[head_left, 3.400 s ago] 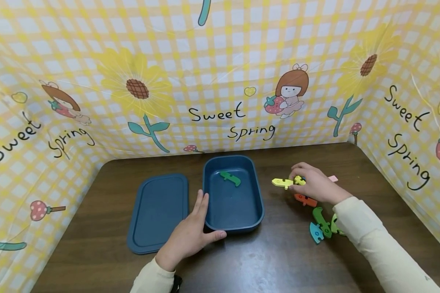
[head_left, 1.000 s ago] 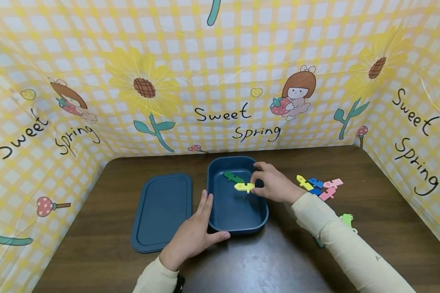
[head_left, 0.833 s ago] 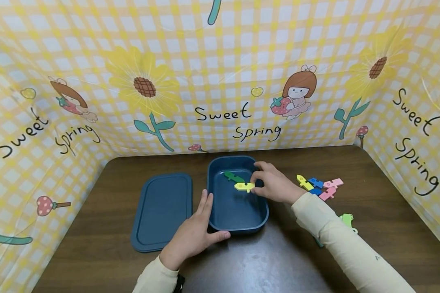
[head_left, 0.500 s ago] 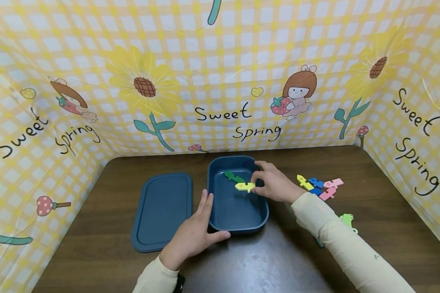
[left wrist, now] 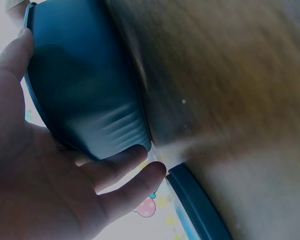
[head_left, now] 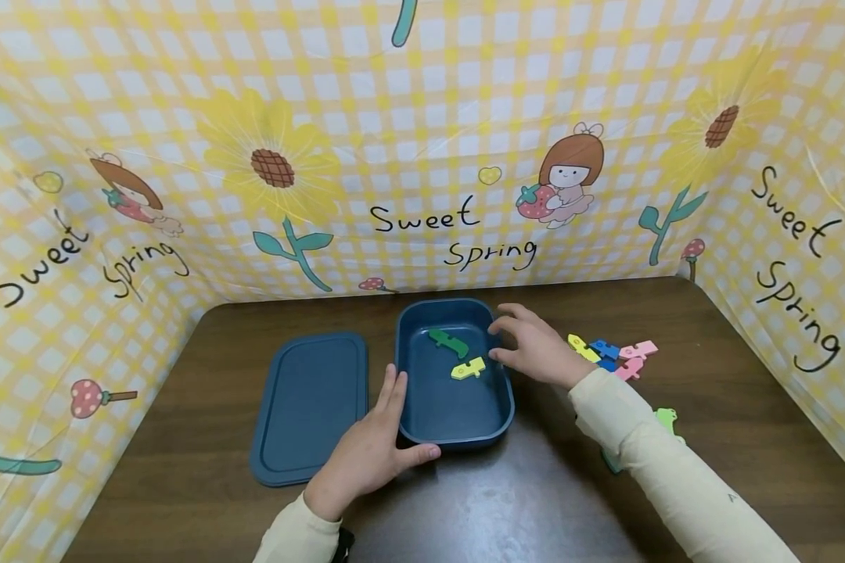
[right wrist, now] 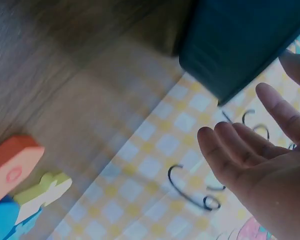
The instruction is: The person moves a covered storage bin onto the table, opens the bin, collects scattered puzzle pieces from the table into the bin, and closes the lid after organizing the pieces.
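Observation:
A dark blue rectangular box (head_left: pixel 458 418) stands uncovered on the table in the head view. On its floor lie a green puzzle-like piece (head_left: pixel 449 342) and a small yellow notched piece (head_left: pixel 468 368), apart from each other. My left hand (head_left: pixel 366 453) steadies the near-left of the box, its fingers extended along the outer wall and its thumb by the rim; the left wrist view shows this hand (left wrist: pixel 65 175) against the box wall. Over the right rim hovers my right hand (head_left: pixel 538 348), thumb and fingers parted. Nothing is between these fingers in the right wrist view.
A matching blue lid (head_left: pixel 311 408) lies flat left of the box. Right of it is a loose pile with yellow (head_left: pixel 581 348), blue (head_left: pixel 605 349) and pink (head_left: pixel 637 350) pieces. Light green pieces (head_left: pixel 666 421) lie partly behind the right sleeve. Patterned cloth (head_left: pixel 422 156) encloses the table.
My right hand brought the yellow piece from the pile into the box, then released it. It now lies turned on the box floor; the hand has drawn slightly right. My left hand stays put.

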Demonstrator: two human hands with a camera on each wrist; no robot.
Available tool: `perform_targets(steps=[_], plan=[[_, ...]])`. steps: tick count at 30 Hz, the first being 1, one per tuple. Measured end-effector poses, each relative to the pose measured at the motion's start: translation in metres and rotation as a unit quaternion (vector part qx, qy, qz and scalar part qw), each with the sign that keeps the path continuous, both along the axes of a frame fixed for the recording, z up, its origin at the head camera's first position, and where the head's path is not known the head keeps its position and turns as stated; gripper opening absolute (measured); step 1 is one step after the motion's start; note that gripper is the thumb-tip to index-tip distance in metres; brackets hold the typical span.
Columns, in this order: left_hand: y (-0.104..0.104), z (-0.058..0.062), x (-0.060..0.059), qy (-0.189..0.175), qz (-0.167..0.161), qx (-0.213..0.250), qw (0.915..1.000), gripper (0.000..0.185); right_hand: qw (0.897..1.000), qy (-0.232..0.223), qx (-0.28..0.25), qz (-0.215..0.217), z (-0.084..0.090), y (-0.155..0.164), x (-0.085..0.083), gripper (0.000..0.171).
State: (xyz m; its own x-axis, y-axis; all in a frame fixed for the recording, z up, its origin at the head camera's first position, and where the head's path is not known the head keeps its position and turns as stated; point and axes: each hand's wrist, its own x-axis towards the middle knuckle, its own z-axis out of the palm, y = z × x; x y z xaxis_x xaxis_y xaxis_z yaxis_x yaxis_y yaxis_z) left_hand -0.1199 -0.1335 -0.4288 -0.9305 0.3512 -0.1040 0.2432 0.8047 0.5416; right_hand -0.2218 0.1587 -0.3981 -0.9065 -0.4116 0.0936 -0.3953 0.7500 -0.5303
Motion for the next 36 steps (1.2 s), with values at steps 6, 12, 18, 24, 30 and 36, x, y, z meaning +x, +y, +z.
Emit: perform_targets(steps=[6,12,18,24,30,36], plan=[[0.0,0.001,-0.001,-0.001,-0.003,0.001,1.0,0.113,0.999,0.04,-0.021,-0.012,0.003,0.027,-0.002,0.029],[0.0,0.0,-0.002,-0.003,-0.001,0.003,1.0,0.114,0.998,0.061,-0.018,-0.026,0.0,0.062,-0.001,0.021],[0.0,0.0,-0.002,-0.002,-0.002,0.006,1.0,0.115,0.997,0.04,0.002,-0.062,-0.007,0.092,0.002,0.019],[0.0,0.0,0.0,-0.007,-0.002,0.009,0.9999,0.114,0.992,0.028,0.082,-0.096,-0.018,0.111,0.003,0.015],[0.0,0.0,0.001,-0.001,-0.002,0.011,0.9999,0.113,0.985,-0.013,0.128,-0.112,-0.023,0.12,0.001,0.011],[0.0,0.001,0.0,0.004,-0.003,0.011,0.9999,0.112,0.982,-0.034,0.141,-0.117,-0.025,0.122,-0.003,0.014]])
